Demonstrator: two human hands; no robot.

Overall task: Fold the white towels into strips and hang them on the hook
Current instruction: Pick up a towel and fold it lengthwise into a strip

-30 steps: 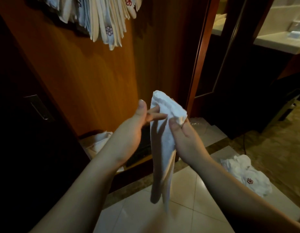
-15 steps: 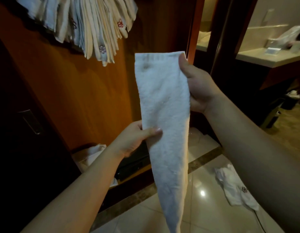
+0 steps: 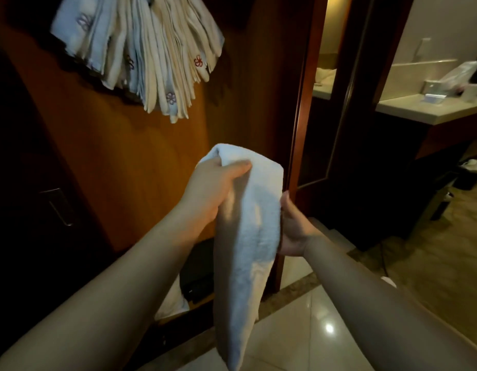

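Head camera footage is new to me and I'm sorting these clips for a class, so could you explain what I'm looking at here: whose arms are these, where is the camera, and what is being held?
There is no machine here. The camera sits on a person's head and looks forward and down, so the two bare arms reaching in from the bottom are that person's own. The left hand grips the top of a white towel folded into a long strip, thumb across the front. The right hand holds the strip's right edge lower down; its fingers are hidden behind the cloth. The strip hangs down toward the tiled floor. Up on the wooden wall panel hangs a bundle of folded towels, some with small flower emblems. The hook itself is not visible.
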